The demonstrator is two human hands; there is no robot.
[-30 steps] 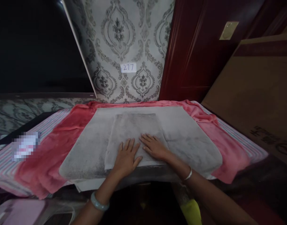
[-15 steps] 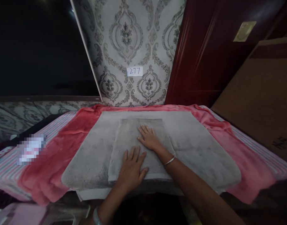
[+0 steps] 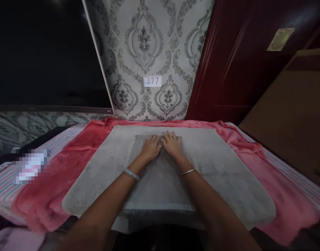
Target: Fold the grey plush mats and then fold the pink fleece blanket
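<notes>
The grey cloth (image 3: 160, 186) lay mid-mat on the grey mat (image 3: 217, 174), seemingly folded and nearly flat. The left hand (image 3: 150, 148) and right hand (image 3: 172, 143) rested toward the mat's far side, grip grasping nothing; any smoothing left was unclear.

A folded cloth (image 3: 160, 190) lies mid-way along a larger cloth (image 3: 214, 167), which lies on a blanket (image 3: 77, 151) spread over a tablecloth (image 3: 61, 137). The left hand (image 3: 151, 148) and right hand (image 3: 172, 144) rest side by side on the folded cloth's far end. Behind is a wall (image 3: 144, 42) bearing a number card (image 3: 152, 81); a television (image 3: 44, 55) is at left, a wood panel (image 3: 235, 69) and cardboard box (image 3: 288, 115) at right.
</notes>
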